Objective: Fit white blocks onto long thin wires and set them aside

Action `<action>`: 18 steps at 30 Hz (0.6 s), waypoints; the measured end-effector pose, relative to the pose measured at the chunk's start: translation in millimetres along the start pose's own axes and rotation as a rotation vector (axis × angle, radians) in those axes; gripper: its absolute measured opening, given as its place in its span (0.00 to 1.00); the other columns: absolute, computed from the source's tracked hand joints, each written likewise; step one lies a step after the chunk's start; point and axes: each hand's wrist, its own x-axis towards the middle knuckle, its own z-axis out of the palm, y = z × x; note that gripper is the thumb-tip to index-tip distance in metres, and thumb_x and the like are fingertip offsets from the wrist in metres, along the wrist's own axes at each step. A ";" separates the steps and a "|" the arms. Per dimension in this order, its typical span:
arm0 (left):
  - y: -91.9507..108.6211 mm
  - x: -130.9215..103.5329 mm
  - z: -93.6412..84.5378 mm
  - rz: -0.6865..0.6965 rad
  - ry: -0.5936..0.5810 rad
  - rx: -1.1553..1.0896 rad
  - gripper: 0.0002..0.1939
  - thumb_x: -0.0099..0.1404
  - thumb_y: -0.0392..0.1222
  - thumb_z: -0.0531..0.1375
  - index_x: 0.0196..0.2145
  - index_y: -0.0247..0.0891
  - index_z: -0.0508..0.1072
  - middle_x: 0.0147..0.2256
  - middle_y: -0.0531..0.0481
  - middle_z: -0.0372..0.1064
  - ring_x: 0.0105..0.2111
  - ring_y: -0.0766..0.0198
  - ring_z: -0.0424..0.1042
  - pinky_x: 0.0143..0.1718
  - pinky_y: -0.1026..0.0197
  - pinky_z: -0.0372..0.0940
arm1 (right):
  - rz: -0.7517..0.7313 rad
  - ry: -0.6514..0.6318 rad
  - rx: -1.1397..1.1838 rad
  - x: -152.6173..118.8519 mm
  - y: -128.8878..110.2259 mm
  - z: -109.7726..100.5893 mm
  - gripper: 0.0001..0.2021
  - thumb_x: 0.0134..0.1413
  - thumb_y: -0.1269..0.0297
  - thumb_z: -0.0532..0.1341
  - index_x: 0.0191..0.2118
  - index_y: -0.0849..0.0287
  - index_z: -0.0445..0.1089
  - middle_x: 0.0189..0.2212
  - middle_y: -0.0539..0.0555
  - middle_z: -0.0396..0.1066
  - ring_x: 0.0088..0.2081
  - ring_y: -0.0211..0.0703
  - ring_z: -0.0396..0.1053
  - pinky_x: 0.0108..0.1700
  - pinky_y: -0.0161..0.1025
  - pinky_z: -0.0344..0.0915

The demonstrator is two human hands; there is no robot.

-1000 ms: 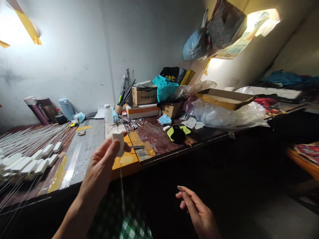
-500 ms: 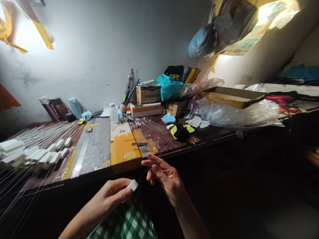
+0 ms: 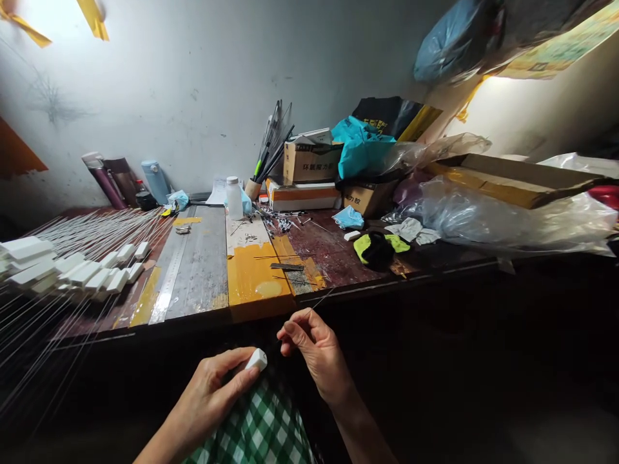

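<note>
My left hand is closed on a small white block, thumb on the near side and fingers behind. The block's end, with a small dark mark on it, faces my right hand. My right hand pinches a thin wire-like rod between thumb and fingers. One end of this rod sticks out up and to the right, past my knuckles. Whether its lower end touches the block is too dark to make out. Both hands are in front of the table edge, above a green checked cloth.
White blocks on thin rods lie piled at the table's left. A metal ruler and a flat dark strip rest nearer the middle. Behind stand a white bottle and a cardboard box. A yellow-black cloth lies right.
My right hand's fingers have drawn together on the rod, and less of the rod shows beyond them. The block has turned slightly in my left hand. The view has shifted left.
</note>
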 end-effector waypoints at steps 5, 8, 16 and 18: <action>-10.6 -2.4 -5.0 -0.017 0.042 -0.009 0.15 0.64 0.50 0.56 0.42 0.43 0.77 0.40 0.49 0.76 0.42 0.53 0.71 0.43 0.61 0.63 | 0.052 -0.054 -0.036 4.6 0.0 -1.9 0.12 0.56 0.57 0.62 0.39 0.61 0.73 0.32 0.54 0.77 0.26 0.36 0.73 0.31 0.35 0.69; -20.2 -3.9 -5.7 -0.012 0.098 0.053 0.13 0.63 0.50 0.57 0.41 0.45 0.77 0.40 0.49 0.76 0.42 0.52 0.72 0.44 0.60 0.63 | 0.040 0.017 -0.051 11.0 6.5 3.4 0.11 0.53 0.57 0.65 0.32 0.61 0.72 0.26 0.50 0.76 0.22 0.33 0.70 0.28 0.31 0.66; -38.0 -12.7 -21.3 -0.055 0.217 0.078 0.15 0.64 0.51 0.57 0.45 0.46 0.76 0.39 0.48 0.76 0.42 0.53 0.71 0.45 0.60 0.63 | 0.001 -0.062 -0.154 28.9 26.8 24.3 0.14 0.55 0.52 0.62 0.32 0.59 0.65 0.25 0.48 0.71 0.24 0.35 0.69 0.31 0.33 0.65; -42.4 -20.9 -30.9 -0.079 0.235 0.026 0.16 0.65 0.51 0.55 0.45 0.45 0.75 0.38 0.49 0.75 0.41 0.54 0.71 0.43 0.61 0.63 | -0.072 -0.081 -0.238 33.1 28.3 30.9 0.12 0.60 0.53 0.57 0.36 0.58 0.65 0.27 0.48 0.70 0.27 0.36 0.69 0.33 0.33 0.65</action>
